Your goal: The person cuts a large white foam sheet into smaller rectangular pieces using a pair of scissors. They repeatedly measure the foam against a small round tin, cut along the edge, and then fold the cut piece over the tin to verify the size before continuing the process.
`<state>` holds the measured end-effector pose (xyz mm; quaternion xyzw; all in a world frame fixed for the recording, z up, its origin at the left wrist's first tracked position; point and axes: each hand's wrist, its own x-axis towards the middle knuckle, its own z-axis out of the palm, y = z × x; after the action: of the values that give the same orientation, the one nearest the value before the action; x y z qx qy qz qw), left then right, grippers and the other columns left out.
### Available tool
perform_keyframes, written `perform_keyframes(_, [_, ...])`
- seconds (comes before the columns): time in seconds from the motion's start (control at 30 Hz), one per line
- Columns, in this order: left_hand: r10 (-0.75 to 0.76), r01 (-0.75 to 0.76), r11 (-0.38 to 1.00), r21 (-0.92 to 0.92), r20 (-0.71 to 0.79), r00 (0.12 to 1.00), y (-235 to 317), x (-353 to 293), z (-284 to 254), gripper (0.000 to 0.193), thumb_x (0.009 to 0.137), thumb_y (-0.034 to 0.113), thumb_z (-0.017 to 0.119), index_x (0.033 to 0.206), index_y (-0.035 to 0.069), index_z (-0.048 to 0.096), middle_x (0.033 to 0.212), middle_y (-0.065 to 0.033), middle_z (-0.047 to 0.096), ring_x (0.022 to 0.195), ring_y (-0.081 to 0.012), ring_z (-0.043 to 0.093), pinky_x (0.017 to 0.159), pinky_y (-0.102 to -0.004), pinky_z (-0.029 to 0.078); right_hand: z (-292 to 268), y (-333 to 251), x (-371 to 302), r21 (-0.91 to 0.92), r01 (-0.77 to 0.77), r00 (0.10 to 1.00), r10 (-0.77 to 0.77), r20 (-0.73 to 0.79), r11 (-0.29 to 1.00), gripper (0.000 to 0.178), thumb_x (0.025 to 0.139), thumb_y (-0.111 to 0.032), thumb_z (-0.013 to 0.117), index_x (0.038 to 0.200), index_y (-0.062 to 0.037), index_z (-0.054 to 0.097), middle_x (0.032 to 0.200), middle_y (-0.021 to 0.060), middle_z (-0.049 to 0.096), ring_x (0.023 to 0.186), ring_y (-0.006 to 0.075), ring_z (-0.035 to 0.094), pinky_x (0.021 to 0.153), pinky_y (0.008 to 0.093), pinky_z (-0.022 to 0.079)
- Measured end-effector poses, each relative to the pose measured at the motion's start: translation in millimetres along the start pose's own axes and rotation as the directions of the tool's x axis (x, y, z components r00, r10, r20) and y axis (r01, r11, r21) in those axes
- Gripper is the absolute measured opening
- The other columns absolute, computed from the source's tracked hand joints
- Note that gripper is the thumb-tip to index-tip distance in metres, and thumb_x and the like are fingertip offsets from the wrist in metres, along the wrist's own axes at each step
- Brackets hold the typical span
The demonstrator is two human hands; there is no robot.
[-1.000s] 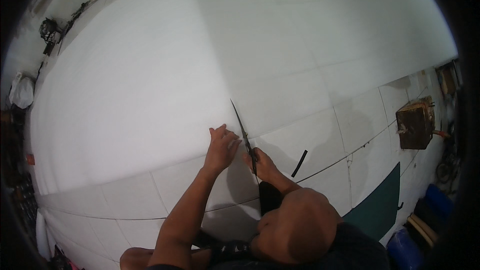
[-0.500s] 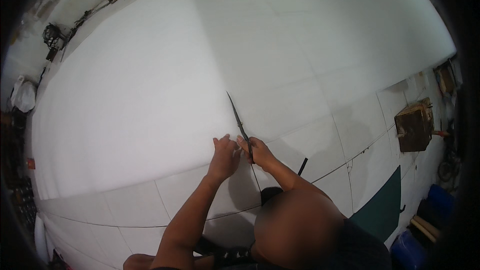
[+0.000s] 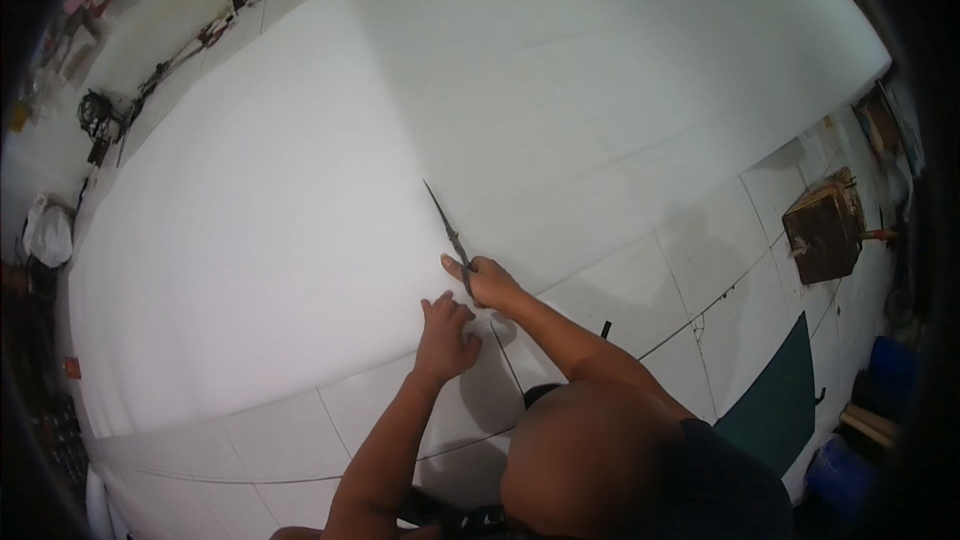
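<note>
A large white sheet [image 3: 250, 220] lies spread over pale tiles, bright on its left part and greyer on its right. My right hand [image 3: 488, 283] is closed around the handles of long dark scissors [image 3: 448, 228]. Their narrow blades point away from me over the sheet, the tip near the border between bright and grey parts. Whether the blades are apart, I cannot tell. My left hand [image 3: 445, 338] rests at the sheet's near edge, nearer to me than my right hand, fingers apart and holding nothing visible.
A brown box [image 3: 822, 230] stands on the tiles at the right. Nearer are a dark green panel [image 3: 775, 400] and blue containers [image 3: 838, 475]. At the far left are a white plastic bag [image 3: 47, 230] and a dark wire-like object [image 3: 97, 115] by the wall.
My right hand has moved forward and left with the scissors, ahead of my left hand. My left hand stays near the sheet's edge. The whole view has turned slightly.
</note>
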<state>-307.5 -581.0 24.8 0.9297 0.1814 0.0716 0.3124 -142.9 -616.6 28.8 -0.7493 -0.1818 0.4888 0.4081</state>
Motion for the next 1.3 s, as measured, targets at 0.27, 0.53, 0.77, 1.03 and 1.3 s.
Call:
perform_keyframes(0.27, [-0.007, 0.006, 1.000, 0.010, 0.014, 1.000, 4.6, -0.4, -4.8, 0.037, 0.070, 0.015, 0.066, 0.104, 0.003, 0.059, 0.112, -0.0201, 0.050, 0.128, -0.0458, 0.038, 0.107, -0.0692, 0.019, -0.8, 8.5, 13.3, -0.089, 0.145, 0.989, -0.148, -0.019, 0.985, 0.072, 0.083, -0.070, 0.057, 0.069, 0.0005, 0.058, 0.060, 0.0139, 0.058, 0.058, 0.0265, 0.059, 0.056, 0.0403, 0.046])
perform_keyframes(0.53, [0.005, -0.006, 0.998, 0.058, 0.029, 1.000, 5.2, 2.6, -2.7, 0.038, 0.070, 0.018, 0.066, 0.104, 0.001, 0.061, 0.113, -0.0208, 0.051, 0.128, -0.0454, 0.038, 0.107, -0.0702, 0.019, -1.7, -25.5, 56.6, -0.125, 0.149, 0.986, -0.157, -0.051, 0.981, 0.071, 0.082, -0.072, 0.057, 0.070, -0.0021, 0.056, 0.055, 0.0067, 0.053, 0.047, 0.0182, 0.053, 0.046, 0.0340, 0.042])
perform_keyframes(0.77, [-0.063, 0.056, 0.995, 0.088, 0.083, 0.995, 8.6, 1.1, -9.4, 0.045, 0.070, 0.021, 0.069, 0.108, 0.000, 0.060, 0.115, -0.0224, 0.051, 0.129, -0.0470, 0.038, 0.108, -0.0680, 0.021, -2.8, -67.3, 78.9, 0.026, 0.057, 0.998, -0.058, 0.038, 0.998, 0.068, 0.083, -0.070, 0.058, 0.067, -0.0036, 0.056, 0.057, 0.0093, 0.058, 0.049, 0.0197, 0.057, 0.050, 0.0359, 0.045])
perform_keyframes(1.03, [-0.004, 0.000, 0.998, 0.067, 0.066, 0.998, 7.6, 9.4, -5.4, 0.042, 0.071, 0.023, 0.067, 0.105, 0.001, 0.059, 0.114, -0.0202, 0.052, 0.128, -0.0465, 0.038, 0.104, -0.0737, 0.020, -3.0, -60.4, 125.3, 0.005, 0.218, 0.974, -0.218, -0.058, 0.976, 0.064, 0.082, -0.069, 0.060, 0.058, -0.0115, 0.045, 0.050, 0.0031, 0.048, 0.042, 0.0169, 0.048, 0.044, 0.0343, 0.039])
perform_keyframes(1.3, [-0.084, 0.075, 0.994, 0.076, 0.114, 0.990, 12.8, 12.0, -11.4, 0.043, 0.070, 0.024, 0.069, 0.105, 0.002, 0.061, 0.116, -0.0207, 0.053, 0.130, -0.0457, 0.037, 0.107, -0.0713, 0.020, -12.3, -127.9, 166.7, 0.115, 0.057, 0.995, -0.066, 0.071, 0.992, 0.063, 0.083, -0.068, 0.061, 0.059, -0.0126, 0.044, 0.050, 0.0021, 0.046, 0.043, 0.0156, 0.047, 0.044, 0.0330, 0.038])
